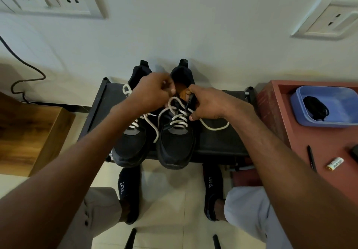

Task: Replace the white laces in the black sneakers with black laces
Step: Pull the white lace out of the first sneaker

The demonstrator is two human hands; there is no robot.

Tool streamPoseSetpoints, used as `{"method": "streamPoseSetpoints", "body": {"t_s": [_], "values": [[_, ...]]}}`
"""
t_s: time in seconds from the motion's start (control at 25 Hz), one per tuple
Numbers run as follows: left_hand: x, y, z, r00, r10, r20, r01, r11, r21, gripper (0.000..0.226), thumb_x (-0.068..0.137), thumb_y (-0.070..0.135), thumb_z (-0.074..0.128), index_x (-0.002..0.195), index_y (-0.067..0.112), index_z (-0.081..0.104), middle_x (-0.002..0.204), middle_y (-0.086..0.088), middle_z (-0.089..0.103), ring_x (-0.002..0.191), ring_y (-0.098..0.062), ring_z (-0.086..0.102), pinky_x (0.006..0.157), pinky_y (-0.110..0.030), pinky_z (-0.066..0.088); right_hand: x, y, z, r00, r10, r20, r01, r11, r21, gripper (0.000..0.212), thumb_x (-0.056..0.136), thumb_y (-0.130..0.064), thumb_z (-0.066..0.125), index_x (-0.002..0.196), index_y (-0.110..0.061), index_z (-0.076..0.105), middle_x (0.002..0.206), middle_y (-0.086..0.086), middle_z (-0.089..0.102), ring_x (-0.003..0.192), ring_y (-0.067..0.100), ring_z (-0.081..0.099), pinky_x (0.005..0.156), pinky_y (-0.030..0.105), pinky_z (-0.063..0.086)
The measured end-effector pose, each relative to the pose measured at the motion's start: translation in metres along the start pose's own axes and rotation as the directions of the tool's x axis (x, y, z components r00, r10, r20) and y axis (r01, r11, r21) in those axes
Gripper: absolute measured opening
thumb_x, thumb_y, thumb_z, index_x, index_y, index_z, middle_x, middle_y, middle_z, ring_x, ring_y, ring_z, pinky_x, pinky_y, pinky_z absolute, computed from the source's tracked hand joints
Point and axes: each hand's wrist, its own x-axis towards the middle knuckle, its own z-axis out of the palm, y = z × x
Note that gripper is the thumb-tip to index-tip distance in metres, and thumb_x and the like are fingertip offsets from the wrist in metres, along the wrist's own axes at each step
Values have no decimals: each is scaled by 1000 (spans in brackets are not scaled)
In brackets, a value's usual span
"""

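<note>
Right sneaker [175, 140]: I am seeing it standing toe toward me at the near edge of the black rack [219, 132], beside its partner, so both hands are reaching the eyelets from above.
White lace [179, 116]: it is lying slack across the upper eyelets, one end trailing over the rack top to the right, another hanging down between the shoes; I am judging the unlacing to be in its early part.
Left grip [155, 92]: the left hand is curling its fingers over the collar and seems to be pinching a strand of the white lace, pulling it up and away.
Right grip [210, 103]: the right hand is pinching the tongue [190, 99], lifting it, I think to be freeing the crossings beneath.
Left sneaker [131, 144]: it is waiting at the rack's near left, white lacing showing, partly hidden by my forearm.
Black laces [315, 107]: they are lying coiled in the blue tray [329, 122] on the red table [275, 113], well apart but within reach for the next stage.
Writing: "SPORT" is reading on both socks [212, 184]; the battery [335, 164] near the pen [311, 158] is carrying a label too small for me to make out.
</note>
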Motion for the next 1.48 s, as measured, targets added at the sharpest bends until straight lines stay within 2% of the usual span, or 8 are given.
{"method": "streamPoseSetpoints", "body": {"t_s": [0.16, 0.4, 0.64, 0.76, 0.88, 1.04, 1.32, 1.48], "values": [[-4, 12, 15, 975, 221, 32, -217, 903, 371, 19, 88, 42, 78, 100, 29, 74, 88, 12, 54, 82, -11, 57, 64, -27, 38, 0, -3, 1, 999, 0, -41, -2, 999, -37, 64, 81, -30, 87, 132, -27, 49, 111, -1, 63, 97, 22, 60, 75, 35, 46], [-1, 12, 20, 1000, 7, -9, -5, 974, 224, 21, 87, 24, 81, 70, 26, 69, 67, 11, 59, 67, -7, 56, 57, -22, 38, 3, -4, 3, 998, -20, -55, 16, 997, -81, 62, 79, -26, 89, 128, -29, 51, 109, -2, 64, 96, 22, 60, 75, 35, 46], [-6, 10, -7, 948, -230, 219, 318, 714, -623, 24, 109, 20, 49, 99, 3, 63, 83, -10, 73, 94, -28, 77, 86, -41, 60, 0, 9, -7, 996, -3, -89, -2, 998, -62, 60, 76, -17, 90, 123, -28, 55, 88, -11, 54, 88, 19, 57, 63, 30, 38], [-4, 10, 3, 997, -45, 64, 51, 994, -97, 25, 101, 40, 64, 96, 16, 61, 74, 4, 66, 70, -17, 73, 69, -33, 56, 2, 8, -3, 998, -20, -60, 17, 999, -41, 65, 77, -21, 89, 131, -30, 54, 104, -7, 60, 96, 20, 59, 73, 31, 41], [-6, 12, 12, 984, 131, 118, -166, 918, 359, 28, 85, 48, 79, 100, 29, 67, 80, 14, 62, 77, -13, 64, 58, -27, 42, 1, 4, -3, 997, -52, -49, 50, 998, -46, 64, 82, -27, 84, 138, -29, 51, 112, -4, 62, 101, 21, 61, 77, 32, 46], [-7, 12, 16, 984, 172, 46, -174, 876, 450, 12, 87, 25, 76, 98, 29, 77, 92, 7, 71, 83, -21, 67, 56, -28, 38, 3, 0, -2, 998, -61, 4, 61, 998, 7, 82, 75, -51, 88, 143, -29, 48, 134, -5, 59, 117, 21, 60, 99, 43, 53], [0, 10, -2, 994, -35, -103, 17, 986, -165, 25, 99, 27, 67, 91, 4, 67, 92, -12, 73, 85, -20, 70, 78, -36, 57, 9, -3, 7, 1000, -12, -7, 12, 1000, -18, 86, 63, -61, 91, 128, -33, 41, 128, -2, 47, 110, 23, 56, 93, 49, 54], [-5, 21, -14, 984, -81, -159, -68, 652, -756, 21, 109, 18, 48, 89, 12, 50, 84, -6, 70, 77, -21, 72, 55, -28, 47, 7, 2, 7, 1000, -17, 2, 17, 1000, 1, 79, 62, -57, 93, 119, -37, 42, 123, -3, 45, 105, 20, 55, 91, 48, 55]]}}
